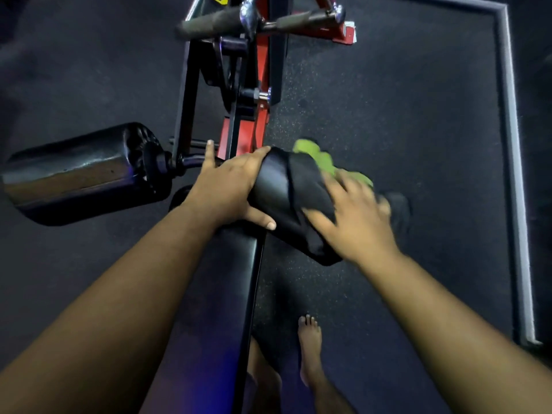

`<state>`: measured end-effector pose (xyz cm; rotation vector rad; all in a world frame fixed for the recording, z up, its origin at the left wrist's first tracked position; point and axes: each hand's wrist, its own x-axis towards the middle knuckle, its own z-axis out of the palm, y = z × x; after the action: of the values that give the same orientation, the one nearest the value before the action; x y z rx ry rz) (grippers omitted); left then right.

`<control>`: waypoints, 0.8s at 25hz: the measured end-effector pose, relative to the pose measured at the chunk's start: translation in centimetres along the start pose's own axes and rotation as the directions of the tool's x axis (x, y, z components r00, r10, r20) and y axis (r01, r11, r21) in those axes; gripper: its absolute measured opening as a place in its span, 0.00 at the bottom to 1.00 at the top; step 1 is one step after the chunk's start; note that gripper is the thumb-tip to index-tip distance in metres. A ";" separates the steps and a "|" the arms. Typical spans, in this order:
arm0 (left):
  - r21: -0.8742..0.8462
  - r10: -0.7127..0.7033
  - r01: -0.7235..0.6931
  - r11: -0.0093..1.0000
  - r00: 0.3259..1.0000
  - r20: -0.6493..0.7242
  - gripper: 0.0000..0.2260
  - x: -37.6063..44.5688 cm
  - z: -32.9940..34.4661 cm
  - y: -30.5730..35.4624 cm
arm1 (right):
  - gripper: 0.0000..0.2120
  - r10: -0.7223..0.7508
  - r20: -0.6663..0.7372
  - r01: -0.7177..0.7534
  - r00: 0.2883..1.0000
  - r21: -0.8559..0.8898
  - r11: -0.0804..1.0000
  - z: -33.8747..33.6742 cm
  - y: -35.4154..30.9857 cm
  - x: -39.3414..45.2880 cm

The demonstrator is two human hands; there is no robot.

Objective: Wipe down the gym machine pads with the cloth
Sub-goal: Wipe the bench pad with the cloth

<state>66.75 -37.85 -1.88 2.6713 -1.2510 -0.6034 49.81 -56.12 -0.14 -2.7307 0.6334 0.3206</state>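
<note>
— Two bare forearms are seen nearest the lens, reaching forward from the bottom corners of the head view. What is met at their ends?

— At the left, the left hand [230, 186] is laid over the inner end of the right roller pad [295, 204]. Its fingers are curled over the top of that end, the thumb is pressed along the near side, and the index finger is stretched out toward the black axle.

— And the cloth?

— The green cloth [325, 162] is found on the far, outer part of the same pad, beneath and beyond the right hand [355, 216]. That hand is blurred; its fingers are spread flat and pressed down on the cloth, with green fabric showing past the fingertips. Whether any fold is pinched cannot be told.

— How are the two hands placed?

— They are set on opposite ends of the one pad, with bare black vinyl between them.

— What else is shown?

— The left roller pad [83, 171] is seen across the red-and-black frame [257, 121], well apart from the cloth. A long bench pad [218, 282] is seen under the left wrist, foam handles [209, 23] at the top, and a bare foot [310, 348] on the dark floor [403, 115].
</note>
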 end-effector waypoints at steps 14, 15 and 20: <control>-0.108 -0.021 0.001 0.994 0.984 -0.179 0.64 -2.5 3.6 1.2 | 0.23 -0.041 0.285 -0.038 0.958 0.268 0.963 -0.5 0.4 10.7; -0.083 -0.024 0.011 0.997 0.988 -0.155 0.64 -1.8 3.0 1.1 | 0.26 -0.068 0.216 0.017 0.974 0.230 0.973 -0.5 1.3 8.6; -0.047 -0.041 0.040 0.998 0.999 -0.031 0.66 0.0 1.0 1.3 | 0.32 0.108 -0.016 -0.105 0.994 0.137 0.985 0.8 2.5 -2.4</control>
<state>65.45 -38.65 -2.39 2.6637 -1.1629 -0.5859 46.42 -57.07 -0.82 -2.5803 0.7802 0.2602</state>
